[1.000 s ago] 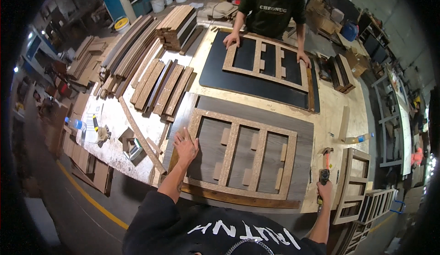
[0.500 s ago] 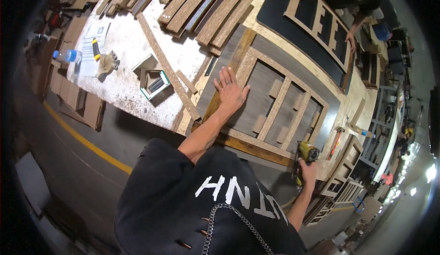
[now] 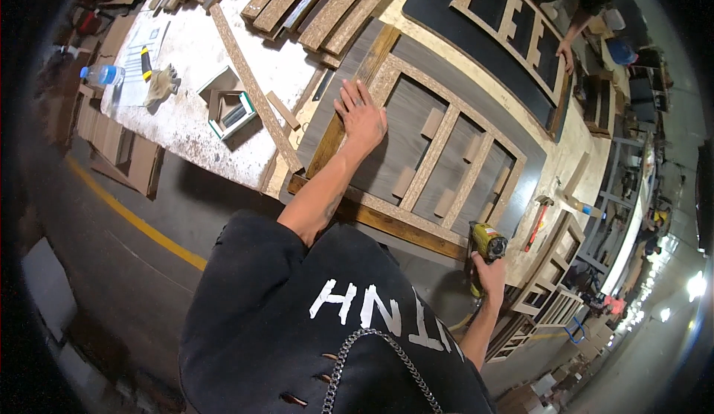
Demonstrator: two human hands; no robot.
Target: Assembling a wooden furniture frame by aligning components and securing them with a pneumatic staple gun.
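A chipboard frame point(image 3: 430, 159) with crossbars lies on a grey wood-grain panel point(image 3: 418, 100). Wooden strips edge the panel, one along the left point(image 3: 374, 55) and another at the front point(image 3: 401, 229). My left hand point(image 3: 363, 121) rests with its fingers loosely spread on the frame's left end, by the left strip. In my right hand point(image 3: 489, 274) is a yellow-green and black nail gun point(image 3: 489, 241), gripped by its handle. It sits at the panel's front right corner; its nose is hidden from view. Small wood blocks point(image 3: 431, 123) stand beside the crossbars.
A red-handled hammer point(image 3: 535, 224) lies to the right. On the left are an open box point(image 3: 227, 109), a long chipboard strip point(image 3: 249, 79), a glove point(image 3: 160, 87), a utility knife point(image 3: 146, 64) and a bottle point(image 3: 103, 75). Across the table, another person's hand point(image 3: 565, 55) touches a similar frame.
The whole view has shifted slightly, moving the table left and up. My left hand stays on the frame's left end, and my right still holds the nail gun at the front right corner.
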